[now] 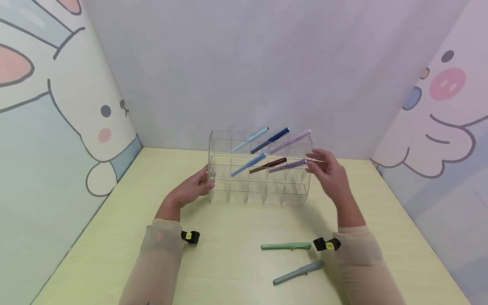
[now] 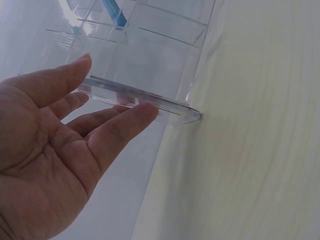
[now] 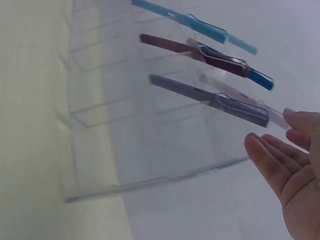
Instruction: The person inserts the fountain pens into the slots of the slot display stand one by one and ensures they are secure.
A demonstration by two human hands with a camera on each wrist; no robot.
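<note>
A clear acrylic pen rack [image 1: 257,197] with tiered compartments stands on the table. My left hand [image 1: 192,186] holds its left side, with fingers around the clear side panel [image 2: 145,95]. My right hand [image 1: 329,173] is at the rack's right side, thumb and fingers parted close to the cap end of a purple pen [image 1: 287,166]. Beside that pen on the middle tier lie a dark red pen [image 1: 268,165] and a blue pen [image 1: 248,164]. The top tier bears a light blue pen [image 1: 250,140], a dark blue pen [image 1: 270,140] and a lilac pen [image 1: 291,142].
A green pen [image 1: 286,245] and a grey pen [image 1: 297,273] lie on the table [image 1: 225,262] in front of the rack, near my right forearm. A grey wall [image 1: 248,76] rises behind, and cartoon-printed panels [image 1: 431,127] flank both sides.
</note>
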